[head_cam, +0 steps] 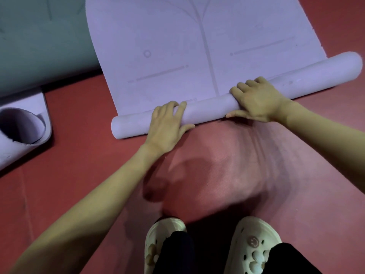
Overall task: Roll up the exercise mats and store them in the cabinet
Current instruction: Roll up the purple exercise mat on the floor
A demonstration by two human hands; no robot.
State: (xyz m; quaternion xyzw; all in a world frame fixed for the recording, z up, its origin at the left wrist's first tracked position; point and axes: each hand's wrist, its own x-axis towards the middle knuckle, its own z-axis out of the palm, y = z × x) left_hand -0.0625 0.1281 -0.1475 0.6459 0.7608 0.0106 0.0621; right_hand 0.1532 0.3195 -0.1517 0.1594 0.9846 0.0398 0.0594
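A lilac exercise mat [177, 46] lies flat on the red floor, with grey alignment lines printed on it. Its near end is rolled into a tight tube [213, 107] that runs from lower left to upper right. My left hand [167, 127] presses on the tube left of its middle, fingers spread over the top and thumb against the near side. My right hand [258, 101] grips the tube further right in the same way. A second lilac mat [21, 127], loosely rolled with its open end showing, lies at the left edge.
A teal mat [39, 42] lies flat at the upper left, beside the lilac one. Red floor [79, 184] spreads all around. My two cream clogs [254, 246] stand at the bottom, just behind the tube. No cabinet is in view.
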